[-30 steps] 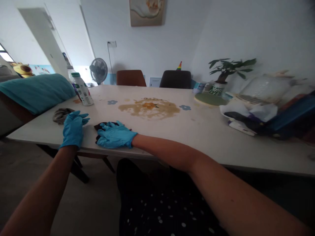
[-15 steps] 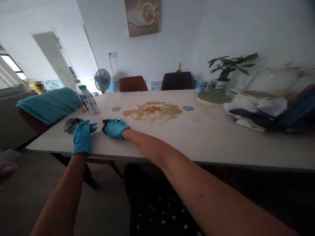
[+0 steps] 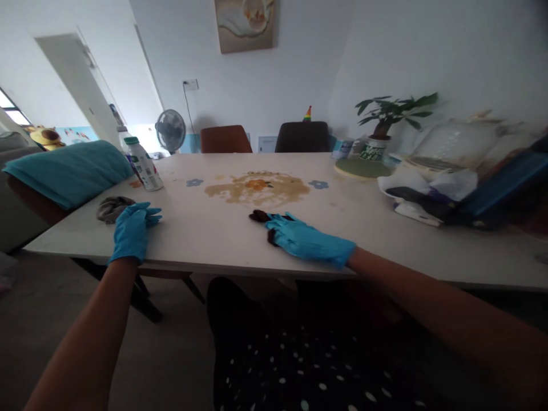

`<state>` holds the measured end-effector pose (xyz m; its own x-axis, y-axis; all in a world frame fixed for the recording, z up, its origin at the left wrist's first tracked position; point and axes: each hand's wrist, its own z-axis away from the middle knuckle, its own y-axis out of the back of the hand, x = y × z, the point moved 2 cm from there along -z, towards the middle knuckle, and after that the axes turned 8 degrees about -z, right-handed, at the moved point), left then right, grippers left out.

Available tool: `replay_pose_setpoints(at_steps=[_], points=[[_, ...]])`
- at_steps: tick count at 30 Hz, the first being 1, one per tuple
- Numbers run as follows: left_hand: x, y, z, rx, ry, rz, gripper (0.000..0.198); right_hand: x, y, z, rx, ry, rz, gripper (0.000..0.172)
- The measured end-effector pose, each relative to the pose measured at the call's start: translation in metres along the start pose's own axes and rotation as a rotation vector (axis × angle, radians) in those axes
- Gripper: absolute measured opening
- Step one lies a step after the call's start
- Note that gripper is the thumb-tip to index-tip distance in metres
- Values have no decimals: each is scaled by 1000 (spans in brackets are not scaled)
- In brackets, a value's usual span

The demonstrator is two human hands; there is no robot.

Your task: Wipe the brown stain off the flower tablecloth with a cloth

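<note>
Both my hands wear blue gloves. My right hand [image 3: 299, 237] presses a dark brown cloth [image 3: 259, 216] flat on the white table [image 3: 205, 240], near the front edge; parts of the cloth stick out past the fingers. My left hand [image 3: 133, 228] rests on the table's left end with its fingers stretched out. A crumpled grey cloth [image 3: 112, 210] lies just beside and behind it, partly hidden by the hand. Beyond my hands, a light brown puddle [image 3: 240, 194] spreads across the middle of the table, over a printed orange flower.
A white bottle with a green cap [image 3: 144, 165] stands at the left, another bottle behind it. To the right are a potted plant [image 3: 380, 128] on a round green mat [image 3: 363, 168], a clear lidded container [image 3: 454, 142] and a white bag [image 3: 423, 182]. Chairs [image 3: 226, 140] line the far side.
My right hand has slid the brown cloth to the right along the table's near side. My left hand stays beside the grey cloth. The view has shifted slightly.
</note>
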<state>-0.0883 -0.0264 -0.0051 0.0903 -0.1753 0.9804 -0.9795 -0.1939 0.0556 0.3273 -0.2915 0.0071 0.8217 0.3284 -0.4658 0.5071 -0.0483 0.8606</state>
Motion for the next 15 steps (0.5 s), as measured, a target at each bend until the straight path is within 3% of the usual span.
replay_pose_setpoints(at_steps=[4,7,11,15], points=[[0,-3,0,6,7,-12,26,10,21,69,-14,-85,-61,46],[2,-8,-1,18,9,-16,27,0,21,86,25,-58,-56,52],[3,-11,-1,82,-8,5,29,-29,3,59,-29,80,14,53],[1,-8,-7,164,-39,31,23,-65,-26,-5,-196,191,151,51]])
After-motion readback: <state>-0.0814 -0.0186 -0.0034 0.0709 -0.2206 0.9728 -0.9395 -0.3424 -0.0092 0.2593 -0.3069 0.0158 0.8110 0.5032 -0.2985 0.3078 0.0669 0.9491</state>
